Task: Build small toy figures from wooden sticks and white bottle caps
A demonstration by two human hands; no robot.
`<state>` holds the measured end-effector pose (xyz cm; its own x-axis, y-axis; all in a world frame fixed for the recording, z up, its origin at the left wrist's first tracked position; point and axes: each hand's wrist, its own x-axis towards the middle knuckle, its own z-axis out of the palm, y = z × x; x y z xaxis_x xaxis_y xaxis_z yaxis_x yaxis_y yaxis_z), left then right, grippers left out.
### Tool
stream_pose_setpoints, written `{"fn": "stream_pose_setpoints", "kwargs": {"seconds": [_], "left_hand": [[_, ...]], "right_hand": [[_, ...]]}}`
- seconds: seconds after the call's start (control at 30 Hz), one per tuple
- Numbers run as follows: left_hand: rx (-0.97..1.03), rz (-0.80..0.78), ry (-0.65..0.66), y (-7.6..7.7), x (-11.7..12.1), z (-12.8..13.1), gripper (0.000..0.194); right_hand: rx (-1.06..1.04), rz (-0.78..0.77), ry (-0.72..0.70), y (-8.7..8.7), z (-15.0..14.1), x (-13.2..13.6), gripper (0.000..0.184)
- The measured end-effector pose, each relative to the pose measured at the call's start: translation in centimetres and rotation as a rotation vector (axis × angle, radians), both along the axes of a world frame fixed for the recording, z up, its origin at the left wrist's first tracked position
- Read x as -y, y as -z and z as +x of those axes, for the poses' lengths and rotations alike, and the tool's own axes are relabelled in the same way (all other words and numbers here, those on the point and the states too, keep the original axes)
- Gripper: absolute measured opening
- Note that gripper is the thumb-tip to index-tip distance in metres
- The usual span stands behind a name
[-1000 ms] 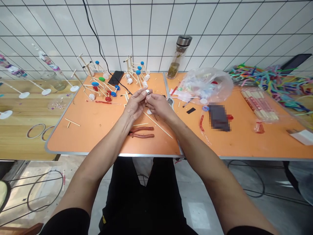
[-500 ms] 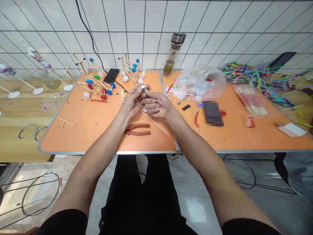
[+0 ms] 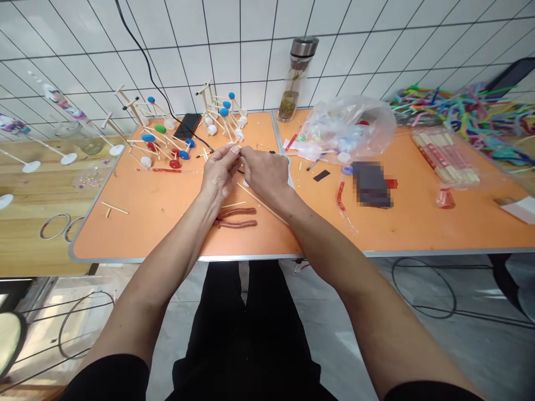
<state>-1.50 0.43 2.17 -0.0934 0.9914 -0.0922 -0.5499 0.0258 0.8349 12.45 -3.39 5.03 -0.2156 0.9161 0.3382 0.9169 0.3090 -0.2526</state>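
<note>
- Watching through the head camera, I saw the left hand [image 3: 218, 174] and the right hand [image 3: 263, 174] meeting above an orange folding table [image 3: 125, 228], both closed with the fingers curled inward.
- Their fingertips pinched a small item [image 3: 239, 157] where the hands met; the fingers hid it too much for me to tell what it was.
- A thin wooden stick [image 3: 262, 203] lay just below the right hand, and red-handled pliers [image 3: 236, 217] lay just below the left hand.
- Beyond the left hand stood wooden stick models [image 3: 223, 114] with blue and white caps, and a black smartphone [image 3: 187, 126] lay among them.
- Beyond the right hand I had a crumpled clear plastic bag [image 3: 346, 128] and a glass bottle [image 3: 295, 78] with a metal lid.
- Well to the right of the hands sat a pile of colored pipe cleaners [image 3: 460, 106] and a wrapped pack of wooden sticks [image 3: 445, 156].
- A dark block [image 3: 370, 184] to the right of the hands was pixelated, so I could not identify it.
</note>
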Motion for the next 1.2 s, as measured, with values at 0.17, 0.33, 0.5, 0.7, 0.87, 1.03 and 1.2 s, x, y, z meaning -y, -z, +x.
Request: {"fn": "stream_pose_setpoints", "kwargs": {"seconds": [0.17,0.33,0.5,0.7,0.87,1.03,1.2], "left_hand": [[0.011,0.004,-0.078,-1.2,-0.7,-1.7,0.034],[0.049,-0.008,-0.082,-1.5,-1.4,-2.5,0.036],[0.06,-0.028,-0.06,-1.6,-1.3,-2.3,0.039],[0.086,-0.042,-0.043,-1.7,-1.2,-2.1,0.041],[0.121,-0.01,-0.027,-2.9,-0.3,-1.7,0.031],[0.089,0.019,-0.007,-3.8,0.6,-1.5,0.013],[0.113,0.008,-0.024,-3.5,0.0,-1.8,0.02]], "right_hand": [[-0.041,-0.002,0.025,-1.3,2.4,-1.1,0.042],[-0.133,0.008,0.35,-0.8,7.8,-4.6,0.056],[-0.049,-0.116,0.421,1.9,10.3,-6.8,0.05],[-0.019,-0.152,0.452,3.1,10.8,-7.3,0.044],[-0.202,0.06,0.331,-1.5,8.3,-4.5,0.035],[-0.847,-0.47,-0.597,-7.7,0.6,6.8,0.03],[-1.168,-1.464,-1.22,-9.0,-4.3,16.2,0.056]]}}
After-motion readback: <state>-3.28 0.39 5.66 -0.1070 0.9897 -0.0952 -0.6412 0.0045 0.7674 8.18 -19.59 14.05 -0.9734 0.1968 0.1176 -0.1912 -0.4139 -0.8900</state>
